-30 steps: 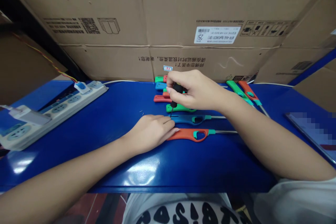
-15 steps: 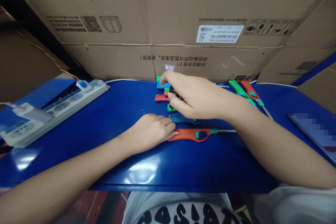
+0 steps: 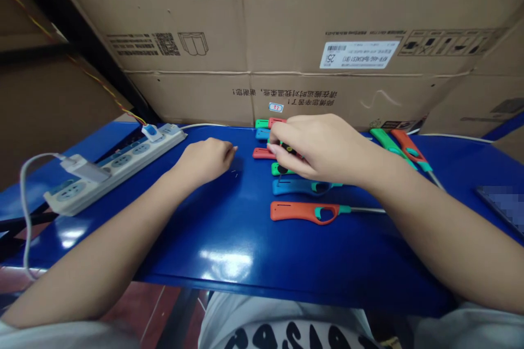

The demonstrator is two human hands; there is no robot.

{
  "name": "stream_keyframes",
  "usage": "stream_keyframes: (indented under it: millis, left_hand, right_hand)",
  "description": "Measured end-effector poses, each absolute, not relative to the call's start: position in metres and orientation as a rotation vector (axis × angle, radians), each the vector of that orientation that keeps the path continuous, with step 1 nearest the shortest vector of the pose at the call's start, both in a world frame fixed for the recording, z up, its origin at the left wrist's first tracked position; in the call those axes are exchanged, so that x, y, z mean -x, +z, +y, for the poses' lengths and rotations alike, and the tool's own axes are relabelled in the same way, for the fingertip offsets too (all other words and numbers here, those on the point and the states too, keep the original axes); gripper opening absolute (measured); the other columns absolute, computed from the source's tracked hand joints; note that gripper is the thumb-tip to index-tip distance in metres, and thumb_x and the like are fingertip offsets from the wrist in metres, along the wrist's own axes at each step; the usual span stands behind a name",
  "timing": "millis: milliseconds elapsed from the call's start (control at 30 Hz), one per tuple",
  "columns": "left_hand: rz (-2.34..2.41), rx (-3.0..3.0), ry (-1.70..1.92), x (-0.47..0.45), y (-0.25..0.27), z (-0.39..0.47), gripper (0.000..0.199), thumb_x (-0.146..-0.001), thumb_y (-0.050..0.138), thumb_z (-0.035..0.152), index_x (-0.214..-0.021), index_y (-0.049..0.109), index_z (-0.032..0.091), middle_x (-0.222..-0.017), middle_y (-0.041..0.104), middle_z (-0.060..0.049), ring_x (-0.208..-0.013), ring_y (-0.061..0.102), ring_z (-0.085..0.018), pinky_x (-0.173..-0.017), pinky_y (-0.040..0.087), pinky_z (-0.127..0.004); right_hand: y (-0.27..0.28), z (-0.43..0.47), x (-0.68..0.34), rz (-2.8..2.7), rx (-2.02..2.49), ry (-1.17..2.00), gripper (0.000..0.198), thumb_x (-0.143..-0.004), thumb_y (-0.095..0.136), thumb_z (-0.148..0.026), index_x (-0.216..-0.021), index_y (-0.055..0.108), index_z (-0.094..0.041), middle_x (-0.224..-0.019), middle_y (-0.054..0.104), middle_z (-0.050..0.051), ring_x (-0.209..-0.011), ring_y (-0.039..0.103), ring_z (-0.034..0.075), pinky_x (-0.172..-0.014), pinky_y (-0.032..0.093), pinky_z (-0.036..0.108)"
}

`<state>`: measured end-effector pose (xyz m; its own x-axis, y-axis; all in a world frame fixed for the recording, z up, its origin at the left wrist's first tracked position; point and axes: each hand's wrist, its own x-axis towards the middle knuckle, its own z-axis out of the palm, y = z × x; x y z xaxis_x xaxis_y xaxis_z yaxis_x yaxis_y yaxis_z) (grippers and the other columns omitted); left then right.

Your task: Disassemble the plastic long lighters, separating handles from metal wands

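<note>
A row of long-nosed gas lighters lies on the blue table (image 3: 229, 240): an orange one (image 3: 305, 211) nearest me, a blue one (image 3: 295, 186) behind it, then green (image 3: 280, 169), red (image 3: 259, 153) and more toward the back. My right hand (image 3: 323, 147) hovers low over the green and red lighters, its fingers closed around a small black screwdriver (image 3: 287, 149) that is mostly hidden. My left hand (image 3: 207, 158) rests on the table left of the row with fingers curled, its tips close to some tiny metal bits (image 3: 235, 174).
A white power strip (image 3: 118, 166) with a plug and cable lies at the left. Large cardboard boxes (image 3: 286, 38) wall off the back. Two more lighters, green (image 3: 387, 144) and orange (image 3: 409, 147), lie at right, beside a dark flat device (image 3: 501, 199).
My left hand let go of the orange lighter's end and moved back-left toward the tiny metal bits. My right hand with the screwdriver dropped lower over the lighters. The camera shifted left.
</note>
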<state>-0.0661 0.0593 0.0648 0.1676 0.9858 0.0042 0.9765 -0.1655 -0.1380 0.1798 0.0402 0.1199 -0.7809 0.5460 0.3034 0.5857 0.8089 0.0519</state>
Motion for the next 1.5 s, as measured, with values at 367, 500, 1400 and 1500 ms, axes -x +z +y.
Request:
stream_keyframes:
  millis: [367,500,1400,1500]
  left_hand:
    - [-2.025,2.5,0.225,0.074,0.044,0.074,0.049,-0.1,0.038,0.047,-0.081,0.072,0.017,-0.083,0.074,-0.013,-0.074,0.07,-0.026,-0.066,0.05,-0.031]
    - [-2.052,2.487,0.048,0.072,0.045,0.074,0.054,-0.102,0.032,0.051,-0.085,0.07,0.016,-0.083,0.073,-0.013,-0.074,0.069,-0.026,-0.066,0.049,-0.031]
    - [-0.938,3.412,-0.725,0.03,0.019,0.033,0.03,-0.094,0.068,0.026,-0.122,0.067,0.018,-0.121,0.073,-0.011,-0.116,0.068,-0.025,-0.104,0.052,-0.041]
    - [-0.891,3.435,-0.714,0.031,0.022,0.033,0.032,-0.094,0.068,0.024,-0.125,0.066,0.018,-0.124,0.072,-0.011,-0.12,0.066,-0.024,-0.106,0.051,-0.041]
  right_hand:
    - [0.119,0.039,-0.181,-2.692,0.787,-0.025,0.025,-0.094,0.047,-0.028,-0.114,0.055,-0.016,-0.1,0.069,0.009,-0.081,0.061,0.021,-0.067,0.039,0.031]
    - [0.118,0.042,-0.181,-2.702,0.866,-0.049,0.024,-0.1,0.044,-0.035,-0.104,0.057,-0.017,-0.086,0.066,0.007,-0.072,0.057,0.021,-0.064,0.037,0.032]
    - [0.119,0.043,-0.182,-2.728,0.605,0.003,0.025,-0.096,0.04,-0.023,-0.113,0.056,-0.016,-0.103,0.068,0.01,-0.084,0.058,0.021,-0.074,0.039,0.033]
    - [0.118,0.044,-0.182,-2.706,0.656,-0.023,0.028,-0.098,0.044,-0.033,-0.114,0.058,-0.015,-0.101,0.069,0.01,-0.084,0.059,0.022,-0.074,0.04,0.033]
